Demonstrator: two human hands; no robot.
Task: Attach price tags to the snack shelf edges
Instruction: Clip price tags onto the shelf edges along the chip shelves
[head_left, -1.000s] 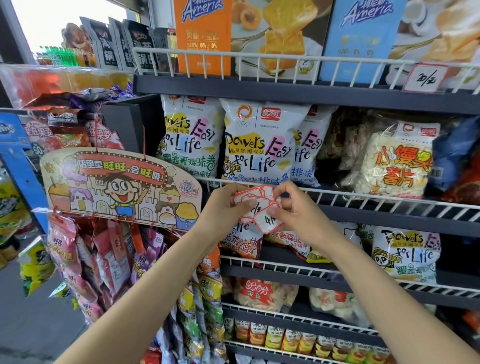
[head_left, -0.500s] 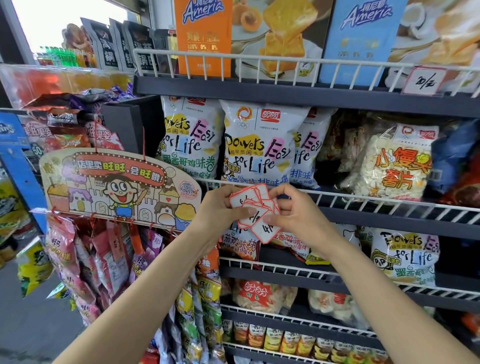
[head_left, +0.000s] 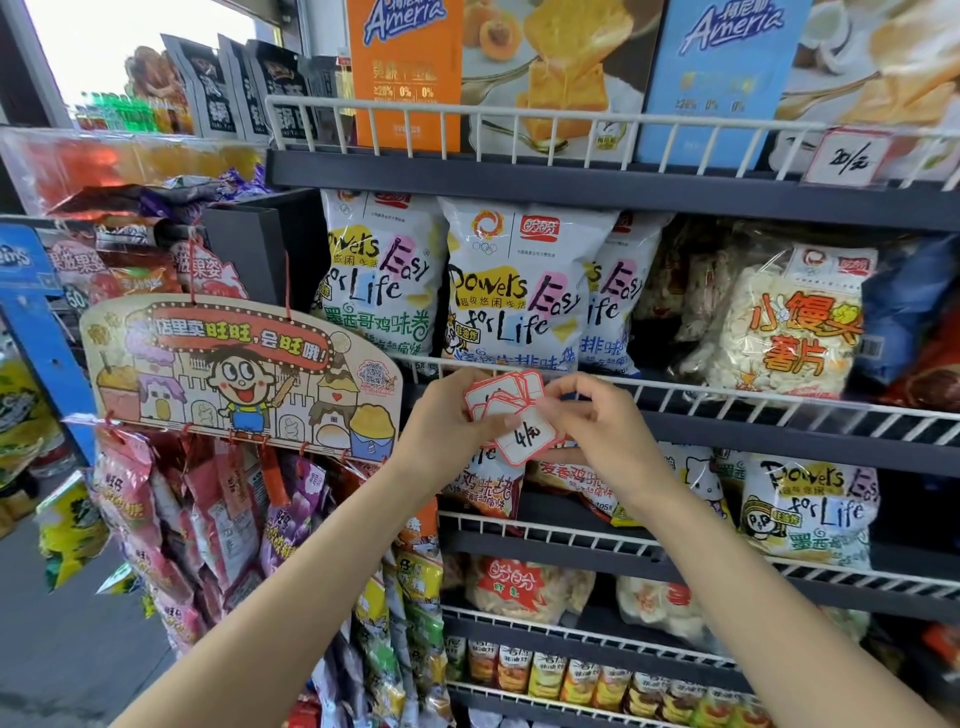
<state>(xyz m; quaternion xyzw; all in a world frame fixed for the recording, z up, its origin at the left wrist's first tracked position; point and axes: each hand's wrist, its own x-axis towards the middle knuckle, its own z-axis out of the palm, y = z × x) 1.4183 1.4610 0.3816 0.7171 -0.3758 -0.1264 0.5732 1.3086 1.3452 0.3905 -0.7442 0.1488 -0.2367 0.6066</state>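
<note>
A person stands facing a snack shelf, both bare forearms reaching forward from the bottom of the view. The left hand (head_left: 441, 421) grasps a small fanned stack of price tags (head_left: 501, 397), white cards with red borders, its fingers curled around the stack's left side. The right hand (head_left: 597, 421) pinches one tag out of the fan: the front tag (head_left: 525, 435), tilted and marked with handwritten black figures (they look like "4" and a character, hard to read). Its thumb and fingertips close on that tag's right side.

Both hands hover just in front of the white wire rail (head_left: 753, 402) edging the second shelf. The tags sit level with that rail, near its left end, not touching it as far as can be told.

Behind the rail stand white chip bags (head_left: 511, 280) printed "Powers Easy for Life", and to their right a clear bag of pale crisps (head_left: 779, 322). On the top shelf rail, at far right, a handwritten price tag already clipped in place (head_left: 848, 158) reads "20". Behind it stand orange and blue Ameria boxes (head_left: 405, 73).

To the left hangs a cartoon cardboard sign (head_left: 239, 379) with a wide-eyed boy, and strips of snack packets (head_left: 208, 525) dangle beneath it. Lower shelves hold more bags and small packets.
</note>
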